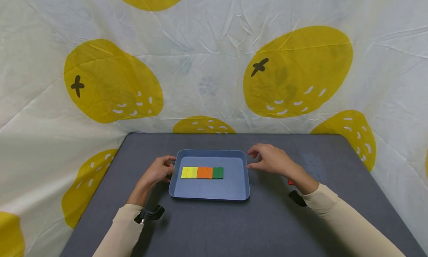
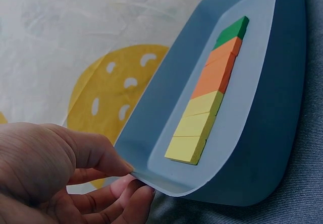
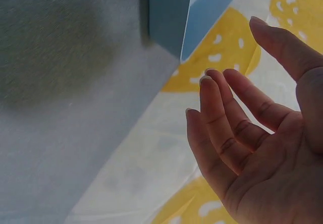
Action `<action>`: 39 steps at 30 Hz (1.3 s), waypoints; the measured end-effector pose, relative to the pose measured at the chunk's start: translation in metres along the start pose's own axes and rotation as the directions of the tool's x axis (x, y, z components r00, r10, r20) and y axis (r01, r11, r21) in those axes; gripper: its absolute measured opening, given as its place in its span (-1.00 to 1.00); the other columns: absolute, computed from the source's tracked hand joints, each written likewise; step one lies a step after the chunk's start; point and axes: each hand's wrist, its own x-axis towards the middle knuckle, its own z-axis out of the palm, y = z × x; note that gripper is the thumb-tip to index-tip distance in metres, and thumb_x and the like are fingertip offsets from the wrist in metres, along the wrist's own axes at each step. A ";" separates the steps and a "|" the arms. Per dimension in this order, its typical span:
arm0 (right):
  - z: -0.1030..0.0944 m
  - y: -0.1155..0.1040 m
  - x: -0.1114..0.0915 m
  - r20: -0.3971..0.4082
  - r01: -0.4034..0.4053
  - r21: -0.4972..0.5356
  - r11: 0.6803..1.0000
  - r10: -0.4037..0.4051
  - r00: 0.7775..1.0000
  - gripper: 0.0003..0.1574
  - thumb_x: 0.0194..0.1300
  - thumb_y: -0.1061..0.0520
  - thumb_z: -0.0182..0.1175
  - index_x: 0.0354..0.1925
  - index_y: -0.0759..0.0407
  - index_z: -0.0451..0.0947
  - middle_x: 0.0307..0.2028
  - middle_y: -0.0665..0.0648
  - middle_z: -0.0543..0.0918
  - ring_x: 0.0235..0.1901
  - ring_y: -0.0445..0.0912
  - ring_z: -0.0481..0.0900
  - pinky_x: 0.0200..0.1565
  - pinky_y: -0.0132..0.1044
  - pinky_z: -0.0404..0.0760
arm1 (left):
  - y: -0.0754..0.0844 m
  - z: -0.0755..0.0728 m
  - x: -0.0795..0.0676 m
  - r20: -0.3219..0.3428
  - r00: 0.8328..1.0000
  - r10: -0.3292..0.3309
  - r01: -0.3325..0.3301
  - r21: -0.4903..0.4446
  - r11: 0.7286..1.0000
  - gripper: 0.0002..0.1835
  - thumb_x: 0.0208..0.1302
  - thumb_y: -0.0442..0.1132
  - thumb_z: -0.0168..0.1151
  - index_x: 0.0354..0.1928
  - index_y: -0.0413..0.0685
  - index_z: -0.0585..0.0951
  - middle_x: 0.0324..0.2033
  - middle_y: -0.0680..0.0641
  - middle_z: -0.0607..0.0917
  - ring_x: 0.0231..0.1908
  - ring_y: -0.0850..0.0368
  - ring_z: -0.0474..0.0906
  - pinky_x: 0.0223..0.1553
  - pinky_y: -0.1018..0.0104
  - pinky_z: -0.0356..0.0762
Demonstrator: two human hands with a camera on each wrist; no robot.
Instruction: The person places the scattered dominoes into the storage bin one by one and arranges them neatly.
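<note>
A shallow blue-grey tray (image 1: 234, 190) sits on the dark table. Inside it lies one straight row of flat square tiles: yellow (image 1: 189, 172), then orange (image 1: 204, 172), then green (image 1: 218, 173) towards the right. At the tray's left end, my left hand (image 1: 159, 170) pinches the rim; the left wrist view shows the fingertips (image 2: 132, 176) right at its corner. Just off the tray's right side is my right hand (image 1: 270, 158), thumb and fingers spread apart. The right wrist view shows that palm (image 3: 272, 168) holding nothing, its fingers slightly bent near the tray's corner (image 3: 171, 17).
A small red piece (image 1: 290, 182) shows on the table, partly hidden by the right wrist. Dark bands (image 1: 152, 213) are on both wrists. Behind the table (image 1: 214, 227) hangs a white cloth (image 1: 200, 75) with large yellow fruit shapes.
</note>
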 end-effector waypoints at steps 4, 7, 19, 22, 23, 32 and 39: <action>-0.004 0.010 -0.009 -0.024 -0.009 0.024 1.000 0.009 1.000 -0.46 0.16 -0.12 0.49 0.04 0.08 0.67 -0.11 0.08 0.72 -0.14 -0.02 0.67 -0.20 -0.02 0.62 | 0.000 0.000 0.000 0.002 1.000 -0.001 0.001 0.002 1.000 -0.46 0.37 -0.42 0.10 0.39 -0.20 0.42 -0.14 -0.23 0.58 -0.28 -0.04 0.57 -0.32 0.10 0.67; -0.005 0.019 -0.016 -0.038 -0.009 0.033 0.999 0.010 0.999 -0.46 0.15 -0.11 0.50 0.03 0.10 0.68 -0.14 0.07 0.72 -0.17 -0.04 0.67 -0.21 -0.05 0.63 | 0.000 0.000 0.000 0.000 1.000 0.002 -0.002 0.004 1.000 -0.46 0.37 -0.42 0.10 0.39 -0.21 0.43 -0.14 -0.23 0.58 -0.28 -0.04 0.57 -0.32 0.10 0.67; 0.000 0.054 -0.043 -0.043 -0.100 0.070 0.993 0.103 0.994 -0.41 0.18 -0.13 0.47 0.03 0.23 0.65 -0.12 0.20 0.71 -0.18 0.03 0.67 -0.19 0.01 0.64 | 0.001 -0.001 0.001 -0.003 1.000 0.008 -0.008 -0.001 1.000 -0.46 0.37 -0.43 0.08 0.40 -0.21 0.41 -0.17 -0.22 0.56 -0.29 -0.03 0.54 -0.35 0.12 0.65; 0.000 0.059 -0.051 -0.042 -0.134 0.057 0.989 0.136 0.990 -0.37 0.19 -0.15 0.46 0.05 0.26 0.64 -0.12 0.21 0.71 -0.17 0.05 0.68 -0.20 0.04 0.64 | 0.001 -0.001 0.001 -0.002 1.000 0.005 -0.005 0.003 1.000 -0.46 0.37 -0.43 0.08 0.40 -0.21 0.41 -0.17 -0.21 0.56 -0.29 -0.03 0.54 -0.36 0.13 0.65; -0.001 0.061 -0.053 -0.042 -0.145 0.049 0.988 0.148 0.988 -0.36 0.19 -0.16 0.46 0.05 0.26 0.64 -0.13 0.20 0.71 -0.18 0.05 0.68 -0.20 0.04 0.63 | 0.001 -0.001 0.001 -0.001 1.000 0.005 -0.005 0.004 1.000 -0.46 0.37 -0.43 0.08 0.40 -0.21 0.41 -0.17 -0.21 0.57 -0.30 -0.03 0.54 -0.36 0.13 0.65; 0.004 0.079 -0.072 -0.025 -0.231 -0.007 0.973 0.231 0.973 -0.31 0.17 -0.22 0.44 0.01 0.29 0.64 -0.19 0.19 0.73 -0.29 -0.01 0.66 -0.38 -0.10 0.58 | 0.000 0.000 0.002 0.003 1.000 0.005 -0.005 -0.001 1.000 -0.46 0.38 -0.44 0.07 0.40 -0.22 0.41 -0.20 -0.20 0.56 -0.31 -0.02 0.53 -0.37 0.13 0.65; 0.010 0.093 -0.084 -0.018 -0.284 -0.027 0.958 0.284 0.959 -0.21 0.18 -0.33 0.40 0.03 0.31 0.62 -0.20 0.17 0.72 -0.38 -0.09 0.61 -0.46 -0.15 0.51 | 0.000 -0.001 0.002 0.001 1.000 -0.005 0.005 -0.007 1.000 -0.46 0.38 -0.43 0.08 0.40 -0.21 0.41 -0.19 -0.20 0.55 -0.29 -0.03 0.53 -0.36 0.13 0.65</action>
